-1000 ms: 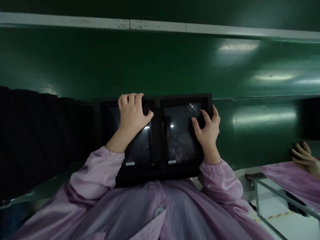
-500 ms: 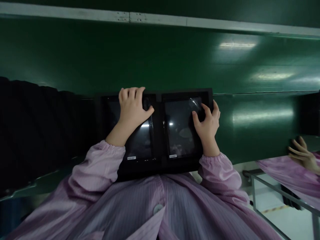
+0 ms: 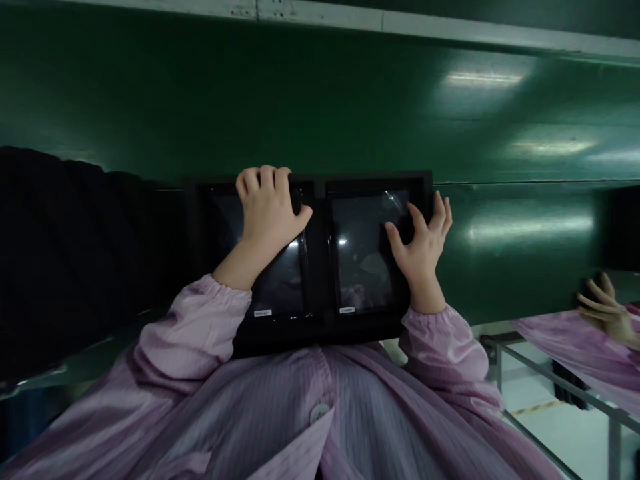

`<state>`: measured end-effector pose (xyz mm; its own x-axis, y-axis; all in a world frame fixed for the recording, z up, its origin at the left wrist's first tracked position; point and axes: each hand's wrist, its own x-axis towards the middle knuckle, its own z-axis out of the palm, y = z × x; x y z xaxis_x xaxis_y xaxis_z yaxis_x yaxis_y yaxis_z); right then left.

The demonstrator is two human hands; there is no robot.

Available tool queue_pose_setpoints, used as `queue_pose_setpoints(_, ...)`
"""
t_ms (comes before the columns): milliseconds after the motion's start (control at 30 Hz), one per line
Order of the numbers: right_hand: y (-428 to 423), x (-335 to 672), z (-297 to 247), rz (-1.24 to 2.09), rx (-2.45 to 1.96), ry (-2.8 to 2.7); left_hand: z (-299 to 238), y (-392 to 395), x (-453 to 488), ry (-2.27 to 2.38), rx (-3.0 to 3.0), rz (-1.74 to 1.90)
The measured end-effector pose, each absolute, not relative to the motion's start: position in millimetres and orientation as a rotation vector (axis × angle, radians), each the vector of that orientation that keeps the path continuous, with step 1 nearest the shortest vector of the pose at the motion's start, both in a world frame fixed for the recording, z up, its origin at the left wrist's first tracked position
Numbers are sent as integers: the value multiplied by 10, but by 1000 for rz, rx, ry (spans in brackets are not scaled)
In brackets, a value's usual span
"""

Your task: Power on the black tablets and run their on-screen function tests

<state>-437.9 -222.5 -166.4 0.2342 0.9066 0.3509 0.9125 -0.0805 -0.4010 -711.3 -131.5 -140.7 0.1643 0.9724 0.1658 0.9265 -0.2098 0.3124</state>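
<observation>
A black tray [image 3: 317, 320] with two pockets lies in front of me on the green conveyor belt [image 3: 320, 120]. Each pocket holds a glossy dark screen panel, the left panel [image 3: 280, 287] and the right panel [image 3: 360, 260], each with a small white label at its near edge. My left hand [image 3: 267, 210] curls over the tray's far edge above the left panel, fingers closed on the rim. My right hand [image 3: 423, 243] hovers at the right panel's far right corner, fingers spread and lifted, thumb and forefinger near a thin clear film tab [image 3: 393, 198].
A stack of dark material [image 3: 75, 260] fills the left side. A white rail [image 3: 400, 27] runs along the belt's far edge. Another person's hand [image 3: 603, 310] and pink sleeve show at the right, above a metal frame [image 3: 550, 380].
The tray has slid slightly away from me on the belt. My right hand's fingers have opened and lifted off the right panel's corner. My left hand keeps its hold on the far rim.
</observation>
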Motion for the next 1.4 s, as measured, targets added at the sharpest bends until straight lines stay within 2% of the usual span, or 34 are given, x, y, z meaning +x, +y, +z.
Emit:
queue_pose_setpoints(233, -2212, -4408, -1633, -103, -1948, -1745, -1389, -1318, -7093, 1884, 2290, 495)
queue_pose_setpoints(500, -2200, -4362, -1602, 29, -1946, -1778, -1395, -1309, -7102, 1873, 2245, 505)
queue_pose_setpoints(867, -2183, -4280, -1667, 3, -1907, -1815, -1191, -1302, -7115, 1745, 2043, 401)
queue_pose_setpoints(1400, -2179, -4301, -1626, 41, -1933, -1830, -1274, -1288, -7160, 1687, 2055, 475)
